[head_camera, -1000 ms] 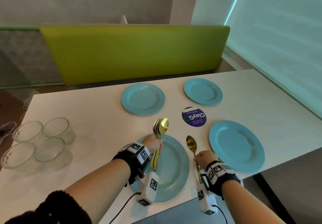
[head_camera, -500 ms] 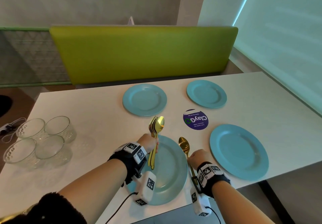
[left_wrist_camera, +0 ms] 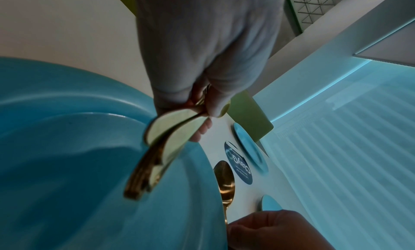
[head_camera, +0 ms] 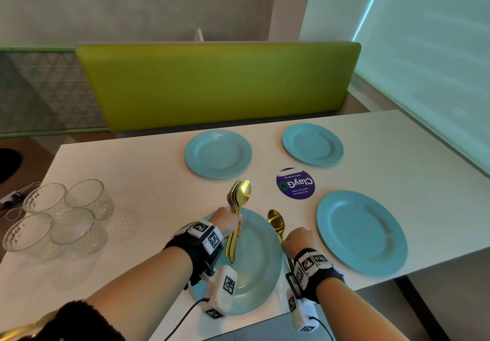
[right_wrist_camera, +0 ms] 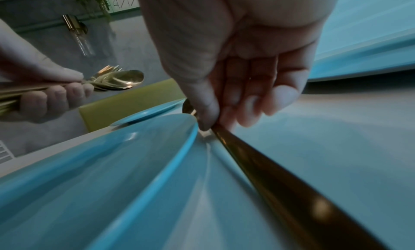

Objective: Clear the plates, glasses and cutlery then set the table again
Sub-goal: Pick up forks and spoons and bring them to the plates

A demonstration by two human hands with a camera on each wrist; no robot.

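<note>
Beside near plate (head_camera: 254, 269) rim: right hand (head_camera: 299, 240) pinches spoon (head_camera: 275, 221); left hand (head_camera: 228, 221) grips cutlery bundle (head_camera: 238, 195).

Canteen or café booth: green padded bench (head_camera: 220, 86), white table (head_camera: 148, 171) bearing "clean as you go" sticker (head_camera: 295, 183).
</note>
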